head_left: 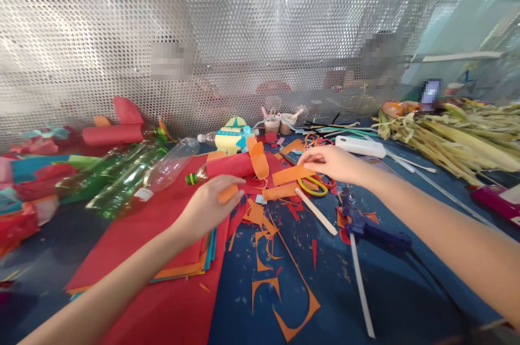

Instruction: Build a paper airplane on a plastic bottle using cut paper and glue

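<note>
The red-wrapped bottle lies on red paper spread over the blue surface. Just in front of the bottle, the left hand has its fingers curled around a small orange piece. To the bottle's right, the right hand pinches the end of an orange strip. Yellow-handled scissors and, farther out, a blue glue gun lie right of the bottle; a clear bottle lies to its left.
</note>
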Demonstrator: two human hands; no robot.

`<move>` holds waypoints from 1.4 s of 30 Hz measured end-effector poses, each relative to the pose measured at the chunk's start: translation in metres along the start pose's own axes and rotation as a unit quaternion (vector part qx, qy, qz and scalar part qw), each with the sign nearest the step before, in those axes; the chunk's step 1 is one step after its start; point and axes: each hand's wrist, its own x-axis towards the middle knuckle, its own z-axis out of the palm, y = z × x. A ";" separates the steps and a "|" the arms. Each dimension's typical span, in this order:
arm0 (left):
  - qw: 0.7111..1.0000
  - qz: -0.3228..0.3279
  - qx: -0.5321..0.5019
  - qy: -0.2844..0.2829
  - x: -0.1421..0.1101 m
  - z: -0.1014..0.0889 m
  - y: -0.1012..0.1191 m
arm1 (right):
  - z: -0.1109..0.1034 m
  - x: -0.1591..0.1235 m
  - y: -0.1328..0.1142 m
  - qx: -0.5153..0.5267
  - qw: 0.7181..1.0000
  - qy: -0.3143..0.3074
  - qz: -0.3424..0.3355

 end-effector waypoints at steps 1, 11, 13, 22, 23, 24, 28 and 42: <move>0.999 -0.013 0.013 0.033 0.003 -0.005 -0.005 | 0.002 0.000 -0.001 0.021 1.000 -0.006 -0.004; 0.991 -0.109 0.029 0.072 0.008 -0.025 -0.085 | 0.016 0.006 -0.031 0.107 0.993 0.007 -0.058; 0.994 -0.098 0.005 0.057 0.006 -0.018 -0.090 | 0.014 0.014 -0.045 0.113 0.990 0.026 -0.082; 0.995 -0.038 -0.072 0.051 -0.005 0.006 -0.078 | 0.016 0.073 -0.082 0.117 0.989 0.015 -0.092; 0.995 -0.036 -0.077 0.050 -0.006 0.008 -0.078 | 0.022 0.080 -0.080 0.105 0.991 -0.007 -0.084; 0.995 -0.034 -0.081 0.050 -0.007 0.008 -0.078 | 0.029 0.087 -0.076 0.091 0.993 -0.024 -0.075; 0.994 -0.028 -0.089 0.055 -0.009 0.012 -0.079 | 0.050 0.106 -0.063 0.029 0.997 -0.061 -0.045; 0.999 0.015 -0.021 0.032 -0.014 0.010 -0.072 | 0.055 0.099 -0.070 -0.089 0.993 -0.063 -0.047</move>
